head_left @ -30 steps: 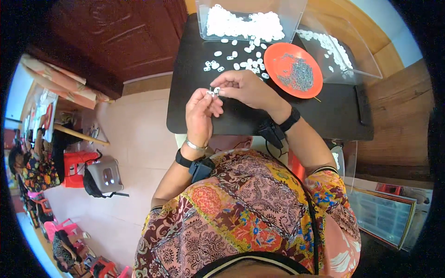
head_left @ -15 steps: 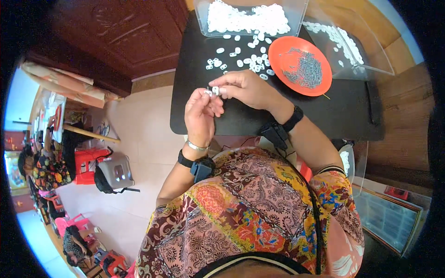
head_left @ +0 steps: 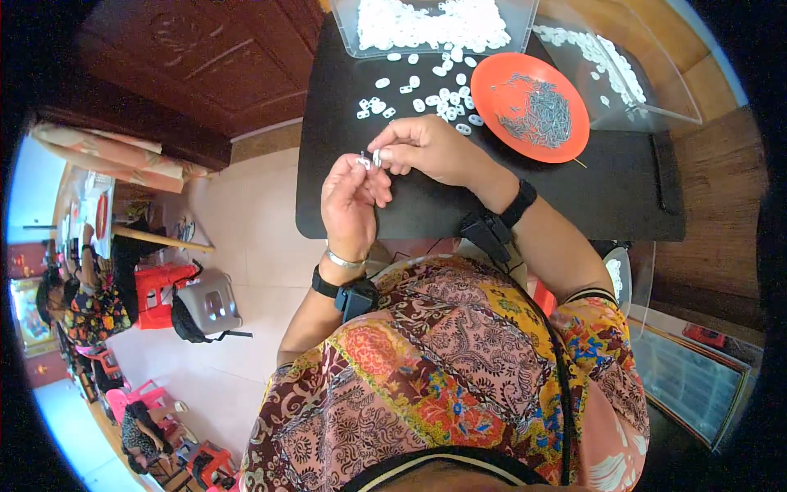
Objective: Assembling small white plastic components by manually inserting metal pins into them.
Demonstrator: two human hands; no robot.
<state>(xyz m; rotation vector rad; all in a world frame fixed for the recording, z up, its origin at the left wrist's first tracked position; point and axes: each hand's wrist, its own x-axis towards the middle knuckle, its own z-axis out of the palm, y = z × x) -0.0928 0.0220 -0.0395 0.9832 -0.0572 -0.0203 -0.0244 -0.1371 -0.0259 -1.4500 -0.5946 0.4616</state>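
Note:
Over the near left part of the black table, my two hands meet with the fingertips close together. My left hand point(head_left: 350, 201) pinches a small white plastic piece with holes point(head_left: 363, 163), and a thin pin-like bit seems to stand up from it. Between the thumb and forefinger of my right hand point(head_left: 434, 154) is a second white plastic piece point(head_left: 377, 158), seen nearly edge-on. The two pieces are very close; whether they touch I cannot tell. Several loose white pieces point(head_left: 420, 105) lie on the table beyond my hands.
An orange-red plate point(head_left: 485, 86) with many small grey metal pins point(head_left: 548, 116) sits right of my hands. Behind stands a clear bin point(head_left: 351, 37) full of white pieces. More white pieces lie by a clear panel on the right. Other people sit far left.
The white piece in my right fingers has turned from face-on to nearly edge-on. My hands stay together, and the whole view has shifted slightly.

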